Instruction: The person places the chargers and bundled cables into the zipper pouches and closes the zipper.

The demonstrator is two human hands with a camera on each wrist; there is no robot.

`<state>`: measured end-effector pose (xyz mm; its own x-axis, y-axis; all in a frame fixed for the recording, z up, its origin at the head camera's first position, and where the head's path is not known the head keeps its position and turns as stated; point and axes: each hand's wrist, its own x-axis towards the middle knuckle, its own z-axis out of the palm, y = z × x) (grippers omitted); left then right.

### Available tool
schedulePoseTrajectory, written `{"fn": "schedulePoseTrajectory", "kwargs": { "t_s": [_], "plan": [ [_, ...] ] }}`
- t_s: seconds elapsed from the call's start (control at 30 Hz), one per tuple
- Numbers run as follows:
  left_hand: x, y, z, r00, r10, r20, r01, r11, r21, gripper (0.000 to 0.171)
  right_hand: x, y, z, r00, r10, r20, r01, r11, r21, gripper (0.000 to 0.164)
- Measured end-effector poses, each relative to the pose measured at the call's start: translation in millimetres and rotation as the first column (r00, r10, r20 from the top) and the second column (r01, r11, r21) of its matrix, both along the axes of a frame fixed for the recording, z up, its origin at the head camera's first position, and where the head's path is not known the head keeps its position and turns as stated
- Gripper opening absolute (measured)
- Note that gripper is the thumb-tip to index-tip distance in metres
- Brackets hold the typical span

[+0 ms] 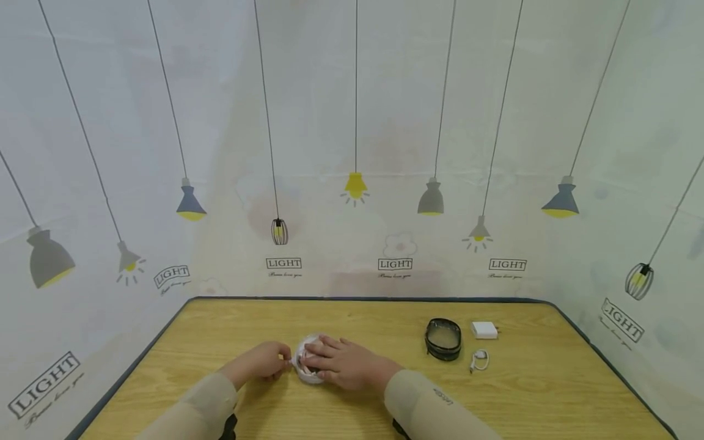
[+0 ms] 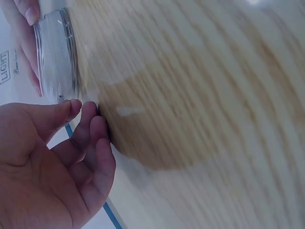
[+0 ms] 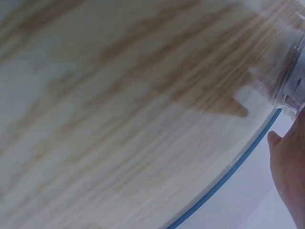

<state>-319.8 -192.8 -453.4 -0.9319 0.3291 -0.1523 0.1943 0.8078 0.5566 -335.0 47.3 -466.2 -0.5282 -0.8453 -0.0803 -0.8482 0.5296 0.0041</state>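
Left grip (image 1: 266,360) seemingly pinches round case (image 2: 57,57); right grip (image 1: 354,365) lies flat on it; 6 wall labels (image 1: 395,264) read "LIGHT".

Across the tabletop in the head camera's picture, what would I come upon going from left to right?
Left hand → round clear case → right hand → black-edged case → white plug adapter.

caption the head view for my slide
Right hand resting on a round clear case, left hand at its edge
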Motion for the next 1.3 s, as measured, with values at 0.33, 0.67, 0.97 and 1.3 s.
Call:
{"fn": "schedulePoseTrajectory", "kwargs": {
  "t_s": [0.33,0.67,0.97,1.3],
  "plan": [
    [7.3,3.6,-1.4,0.999,0.05,-0.014,-0.05,0.999,-0.008,0.015,1.2,-0.8,0.7,1.0,0.001,0.006,-0.001,1.0,-0.003,0.049],
    [17.7,7.9,0.0,0.999,0.027,-0.024,-0.026,0.999,0.021,0.019,3.9,-2.5,2.5,1.0,-0.02,0.018,0.02,1.0,-0.023,0.048],
    [23.5,13.3,0.1,1.0,0.006,-0.028,-0.005,1.0,0.01,0.019,6.4,-1.5,3.8,1.0,-0.015,0.006,0.015,0.999,-0.035,0.048],
    [28.2,15.6,1.1,0.996,0.081,0.023,-0.083,0.993,0.086,0.01,6.8,-2.9,-0.4,0.998,-0.032,-0.053,0.03,0.999,-0.033,0.048]
  ]
}}
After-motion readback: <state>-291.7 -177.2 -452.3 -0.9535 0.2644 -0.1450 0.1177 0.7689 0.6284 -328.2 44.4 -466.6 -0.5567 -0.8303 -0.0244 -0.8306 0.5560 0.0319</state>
